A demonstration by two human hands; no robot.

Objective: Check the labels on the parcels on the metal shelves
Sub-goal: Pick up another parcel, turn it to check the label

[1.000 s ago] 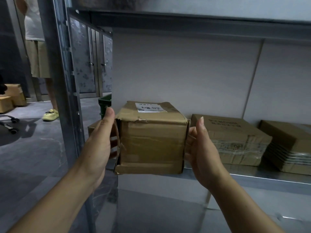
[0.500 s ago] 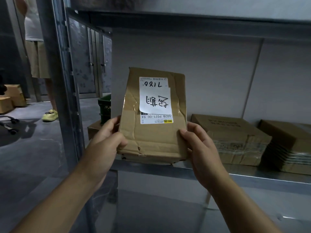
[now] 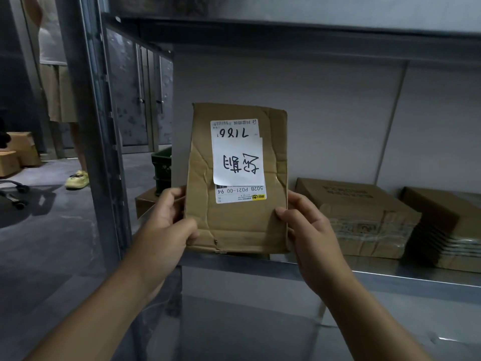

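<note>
Both hands grasp the parcel (image 3: 238, 178) by its lower corners, left hand (image 3: 166, 225) and right hand (image 3: 309, 230), tilted up over the shelf (image 3: 390, 276) edge. Its label (image 3: 238, 161) faces the camera upside down; turning the parcel round would likely make reading easier

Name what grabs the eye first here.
The cardboard parcel stands upright at centre, the left hand and right hand gripping its lower corners. Its white label faces the camera upside down, with handwriting on it. To the right, a flat taped box and another box lie on the metal shelf; at far left stands a person.
</note>
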